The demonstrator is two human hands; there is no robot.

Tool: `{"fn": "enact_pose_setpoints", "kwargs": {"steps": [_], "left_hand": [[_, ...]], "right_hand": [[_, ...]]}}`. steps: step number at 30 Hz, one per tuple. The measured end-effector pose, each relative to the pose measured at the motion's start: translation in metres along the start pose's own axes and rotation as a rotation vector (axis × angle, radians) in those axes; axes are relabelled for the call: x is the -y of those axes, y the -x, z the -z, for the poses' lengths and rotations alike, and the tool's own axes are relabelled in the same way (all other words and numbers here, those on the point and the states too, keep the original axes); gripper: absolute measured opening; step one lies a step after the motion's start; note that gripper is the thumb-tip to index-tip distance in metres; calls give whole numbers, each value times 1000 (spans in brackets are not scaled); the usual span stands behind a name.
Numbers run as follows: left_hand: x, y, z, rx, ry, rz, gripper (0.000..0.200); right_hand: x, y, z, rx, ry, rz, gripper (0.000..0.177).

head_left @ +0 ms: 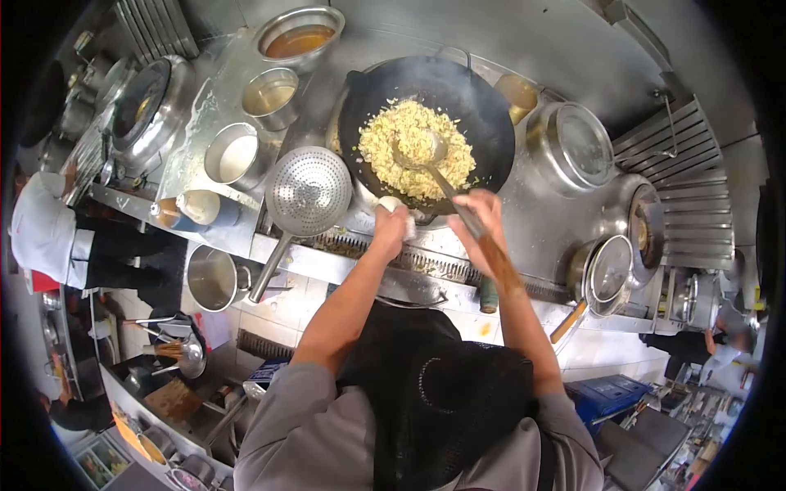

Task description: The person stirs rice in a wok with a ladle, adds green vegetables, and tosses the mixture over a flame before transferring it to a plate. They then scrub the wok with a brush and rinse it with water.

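Grey-sleeved arms (345,322) reach forward, left hand (395,226) clenched on cloth (390,203), right hand (488,214) loosely round ladle (444,185).

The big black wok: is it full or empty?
Neither: a pale yellow heap of food lies in the wok, whose black inside shows bare beside it.

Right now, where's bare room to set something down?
Counter right of the wok, between it, the large pot above and the mesh strainer lower right. Crowded: left of the wok, with perforated scoop and metal pots.
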State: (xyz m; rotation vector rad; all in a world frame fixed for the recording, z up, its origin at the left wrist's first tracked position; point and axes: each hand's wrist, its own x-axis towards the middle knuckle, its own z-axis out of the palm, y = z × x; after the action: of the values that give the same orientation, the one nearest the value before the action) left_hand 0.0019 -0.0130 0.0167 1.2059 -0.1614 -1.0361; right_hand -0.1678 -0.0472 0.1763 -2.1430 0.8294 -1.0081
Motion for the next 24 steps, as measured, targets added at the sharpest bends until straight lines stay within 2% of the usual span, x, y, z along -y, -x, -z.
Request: {"fn": "enact_pose_setpoints", "kwargs": {"steps": [1,2,4,5,7,10,11,12,14,15,16,18,21,24], "left_hand": [[-2,-1,4,49,-18,30,11],[-2,1,7,97,-34,62,11],[-6,3,5,98,-35,33,9],[-7,1,7,133,-37,66,9],[-11,-5,9,182,-35,92,9],[-18,-11,11,186,-131,292,40],[-33,-3,6,166,-82,353,38],[-37,-5,6,177,-84,348,38],[-43,-9,7,201,-17,517,33],[-48,-7,7,228,9,544,27],[-45,-10,9,235,1,552,27],[-34,-17,12,259,1,540,20],[-26,-19,15,274,12,491,18],[-43,-11,15,294,-2,532,14]], "right_hand": [[-20,19,12,161,57,20,48],[-1,39,12,143,-668,-548,47],[-7,59,23,-12,-1320,-866,47],[-9,57,31,-12,-1299,-862,47],[-12,50,46,159,-1395,-858,50],[-11,37,58,430,-1540,-842,56],[34,18,63,334,-858,-1062,59],[33,19,59,325,-856,-1054,59],[31,33,51,643,138,-433,62],[37,41,43,622,270,-271,62],[32,51,41,614,270,-282,62],[7,72,35,614,689,-222,63],[6,74,56,532,688,-263,66],[2,95,80,423,698,-294,64]]}}
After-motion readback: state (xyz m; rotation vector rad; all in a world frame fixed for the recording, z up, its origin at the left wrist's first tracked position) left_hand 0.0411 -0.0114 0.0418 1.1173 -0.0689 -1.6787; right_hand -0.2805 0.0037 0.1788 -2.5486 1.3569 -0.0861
